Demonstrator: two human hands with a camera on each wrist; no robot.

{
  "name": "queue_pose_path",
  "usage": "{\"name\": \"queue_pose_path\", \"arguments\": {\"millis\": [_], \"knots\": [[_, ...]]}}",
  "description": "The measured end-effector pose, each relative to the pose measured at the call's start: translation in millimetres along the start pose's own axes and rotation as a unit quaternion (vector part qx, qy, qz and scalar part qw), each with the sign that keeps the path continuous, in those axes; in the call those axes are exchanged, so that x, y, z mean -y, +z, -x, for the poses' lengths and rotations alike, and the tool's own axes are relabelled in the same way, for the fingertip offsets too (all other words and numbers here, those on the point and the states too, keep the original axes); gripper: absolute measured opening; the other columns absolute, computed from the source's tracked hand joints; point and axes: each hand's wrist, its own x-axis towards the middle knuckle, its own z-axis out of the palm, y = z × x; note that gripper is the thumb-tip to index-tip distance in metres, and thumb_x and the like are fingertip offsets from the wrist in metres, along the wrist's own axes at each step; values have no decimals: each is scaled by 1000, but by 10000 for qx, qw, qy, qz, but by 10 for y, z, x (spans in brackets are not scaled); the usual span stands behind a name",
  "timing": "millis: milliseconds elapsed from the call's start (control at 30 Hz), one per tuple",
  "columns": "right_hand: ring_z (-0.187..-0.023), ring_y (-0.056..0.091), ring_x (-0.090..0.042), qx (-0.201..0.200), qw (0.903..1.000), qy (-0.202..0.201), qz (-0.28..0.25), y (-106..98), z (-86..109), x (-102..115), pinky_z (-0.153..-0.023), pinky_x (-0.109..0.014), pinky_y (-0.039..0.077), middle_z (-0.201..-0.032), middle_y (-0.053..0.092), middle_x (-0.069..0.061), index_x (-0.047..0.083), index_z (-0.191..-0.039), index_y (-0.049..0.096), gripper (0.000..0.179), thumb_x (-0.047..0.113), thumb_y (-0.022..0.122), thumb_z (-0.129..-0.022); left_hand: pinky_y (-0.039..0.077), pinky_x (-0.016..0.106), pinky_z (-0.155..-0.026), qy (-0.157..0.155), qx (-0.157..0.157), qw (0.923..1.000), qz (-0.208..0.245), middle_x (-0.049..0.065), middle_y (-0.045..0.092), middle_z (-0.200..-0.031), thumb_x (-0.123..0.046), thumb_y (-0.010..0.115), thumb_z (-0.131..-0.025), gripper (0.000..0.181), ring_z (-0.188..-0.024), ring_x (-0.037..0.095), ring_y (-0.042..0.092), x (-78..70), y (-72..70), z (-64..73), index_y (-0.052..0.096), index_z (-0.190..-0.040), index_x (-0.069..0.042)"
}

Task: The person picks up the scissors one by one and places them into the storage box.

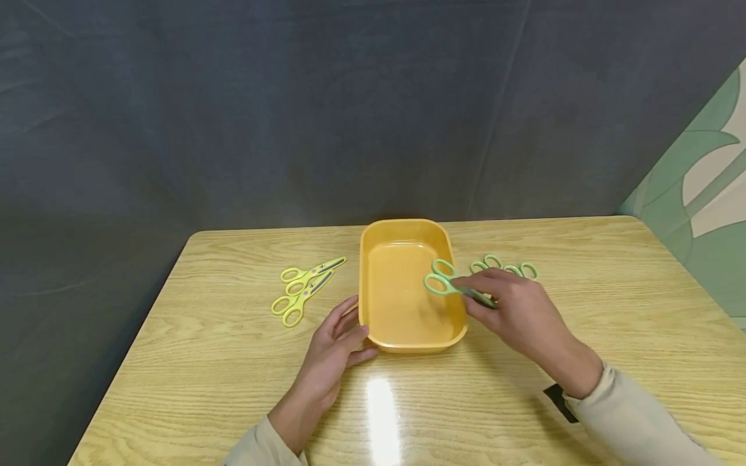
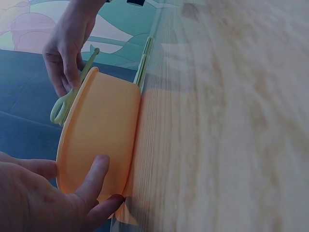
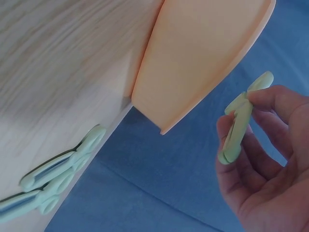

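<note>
A yellow-orange plastic bin (image 1: 408, 344) stands upright on the wooden table. At its near left corner, my left hand (image 1: 326, 362) rests spread fingers against the outer wall and rim; in the left wrist view these fingers (image 2: 99, 169) look fairly straight. My right hand (image 1: 519, 310) pinches a pair of green scissors (image 1: 441, 285) by the blades. Their handle loops point left, above the bin's right side. In the right wrist view the scissors (image 3: 236, 130) sit between thumb and fingers, beside the bin's rim (image 3: 222, 77).
Two yellow scissors (image 1: 303, 298) lie left of the bin, one partly overlapping the other. More green scissors (image 1: 492, 261) lie to its right, partly hidden behind my right hand. A dark curtain (image 1: 350, 116) hangs behind the table, with a green patterned surface (image 1: 711, 200) at the right.
</note>
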Motion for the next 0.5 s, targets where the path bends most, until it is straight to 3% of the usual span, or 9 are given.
{"name": "queue_pose_path", "arguments": {"millis": [200,300,500], "knots": [[-84,71,-19,98,9999,-58,53,29,-28,44,-70,-40,60,-95,75,-1,21,-107,78,27,10,78,-82,60,38,-92,-57,-4,10000,32,15,37,-157,-5,56,-99,61,-123,32,60,19,-4,-16,33,-154,-18],[-70,61,-8,135,9998,-117,52,38,-43,65,-61,-29,53,-91,73,3,21,-107,78,27,9,77,-83,60,37,-91,-48,15,10000,61,15,37,-157,-4,55,-99,61,-122,33,61,19,3,-16,33,-154,-17],[-67,55,-4,348,9993,-117,-2,70,-64,115,-58,-23,48,-91,72,4,21,-109,77,26,11,76,-85,60,36,-90,-53,-36,10000,65,15,38,-156,-4,55,-99,61,-119,30,62,8,7,-12,33,-154,-17]]}}
